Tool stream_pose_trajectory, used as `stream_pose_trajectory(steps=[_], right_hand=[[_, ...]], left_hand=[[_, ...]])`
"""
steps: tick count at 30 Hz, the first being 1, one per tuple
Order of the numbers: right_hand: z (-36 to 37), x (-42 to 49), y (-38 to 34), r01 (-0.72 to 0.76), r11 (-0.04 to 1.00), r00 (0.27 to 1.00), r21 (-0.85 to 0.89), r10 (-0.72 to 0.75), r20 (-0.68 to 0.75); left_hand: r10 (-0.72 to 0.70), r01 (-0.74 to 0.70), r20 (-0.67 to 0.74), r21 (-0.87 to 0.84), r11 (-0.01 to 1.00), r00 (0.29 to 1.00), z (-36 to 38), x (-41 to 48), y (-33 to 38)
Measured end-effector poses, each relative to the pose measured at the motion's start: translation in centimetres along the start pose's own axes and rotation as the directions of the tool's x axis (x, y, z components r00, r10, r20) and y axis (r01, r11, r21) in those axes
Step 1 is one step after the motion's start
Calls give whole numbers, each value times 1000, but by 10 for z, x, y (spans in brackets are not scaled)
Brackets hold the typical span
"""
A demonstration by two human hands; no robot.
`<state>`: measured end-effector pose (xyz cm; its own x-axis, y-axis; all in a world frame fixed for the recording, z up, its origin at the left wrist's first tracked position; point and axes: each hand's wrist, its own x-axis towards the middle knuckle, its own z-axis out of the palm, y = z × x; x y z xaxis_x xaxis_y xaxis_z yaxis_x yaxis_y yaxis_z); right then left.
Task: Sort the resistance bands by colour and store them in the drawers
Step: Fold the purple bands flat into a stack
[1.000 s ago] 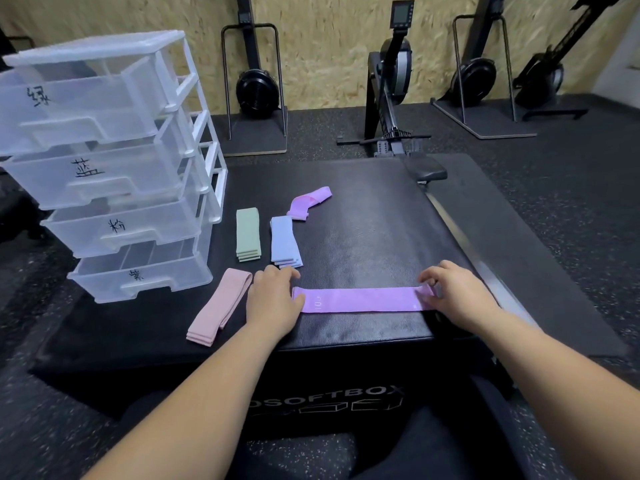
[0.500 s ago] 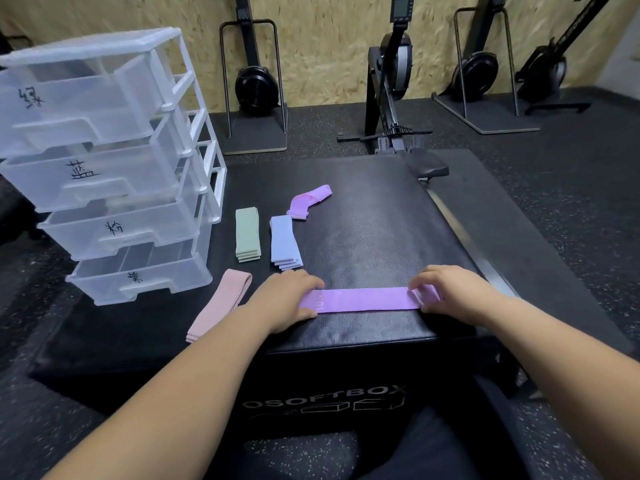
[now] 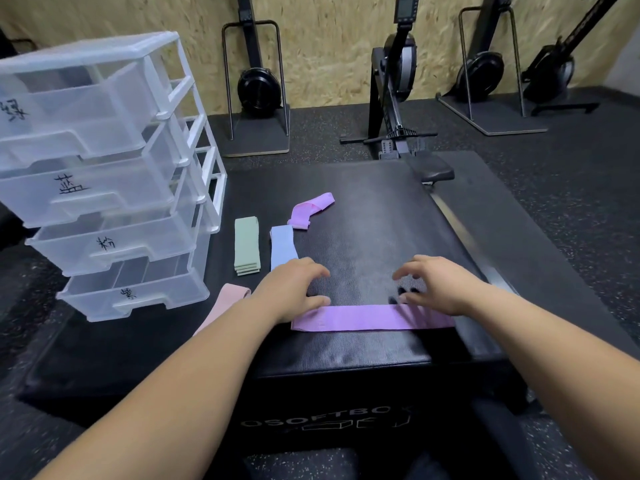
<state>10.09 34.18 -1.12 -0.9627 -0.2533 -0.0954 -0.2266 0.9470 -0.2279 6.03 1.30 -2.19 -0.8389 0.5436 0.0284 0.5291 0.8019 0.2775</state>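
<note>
A purple resistance band [image 3: 367, 317] lies flat and stretched out along the near edge of the black soft box [image 3: 374, 209]. My left hand [image 3: 294, 289] hovers over its left end with fingers loosely spread, the thumb near the band's top edge. At the band's right end, my right hand [image 3: 438, 285] has its fingers relaxed and its thumb at the band's edge. Neither hand grips anything. A second purple band [image 3: 311, 209] lies crumpled further back. A green stack [image 3: 247, 249], a blue stack [image 3: 282, 244] and a pink band [image 3: 227, 301] lie to the left.
A clear plastic drawer unit [image 3: 104, 188] with labelled drawers, each pulled partly out, stands on the box's left side. Rowing machines [image 3: 398, 81] stand upright against the chipboard wall behind. Dark rubber floor surrounds the box.
Both hands let go of the purple band's ends and lifted forward over it, moving closer together. The band stays flat near the box's front edge.
</note>
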Motion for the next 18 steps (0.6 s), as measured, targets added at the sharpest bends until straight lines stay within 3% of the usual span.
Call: stream_pose_trajectory(steps=[10,18], right_hand=[[-2,96,-22,-11,1000,999,21,11,30],[19,168,-14,-85,992,996,98,84,10]], left_hand=[[-43,45,-65,28,999,997,-11,74,-8],[-155,177,-94,302,937,983,-21,148,-40]])
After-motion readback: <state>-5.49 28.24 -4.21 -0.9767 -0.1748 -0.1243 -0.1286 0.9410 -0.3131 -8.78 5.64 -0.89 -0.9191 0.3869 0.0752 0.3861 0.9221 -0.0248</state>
